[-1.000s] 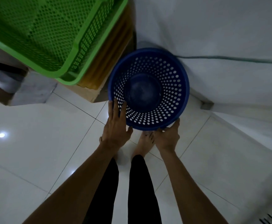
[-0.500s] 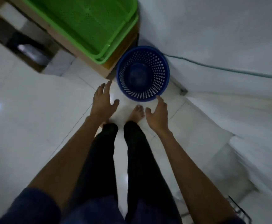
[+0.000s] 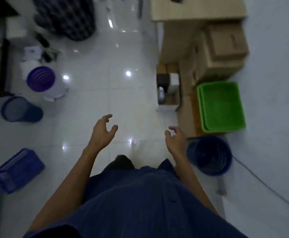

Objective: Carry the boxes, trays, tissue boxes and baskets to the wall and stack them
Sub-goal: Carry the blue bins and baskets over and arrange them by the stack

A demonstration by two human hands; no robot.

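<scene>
A round blue perforated basket (image 3: pixel 209 155) stands on the floor by the white wall, just below two nested green trays (image 3: pixel 221 107) that lie on cardboard boxes (image 3: pixel 224 48). My right hand (image 3: pixel 175 140) hangs to the left of the blue basket, fingers loosely curled, holding nothing. My left hand (image 3: pixel 104 131) is raised over the floor tiles, fingers loosely curled and empty. On the left of the floor lie a dark blue round basket (image 3: pixel 20 109) on its side, a purple basket (image 3: pixel 41 79), and a blue rectangular basket (image 3: pixel 18 170).
An open cardboard box (image 3: pixel 168 90) with small items sits left of the stack. A dark chequered cloth (image 3: pixel 68 16) and small clutter (image 3: pixel 44 48) lie at the far left. A cable (image 3: pixel 260 181) runs along the wall on the right. White glossy tiles (image 3: pixel 123 93) fill the middle.
Both hands have let go of the blue round basket, which now stands by the wall. I have straightened up and turned left, so the room's floor and other baskets have come into view.
</scene>
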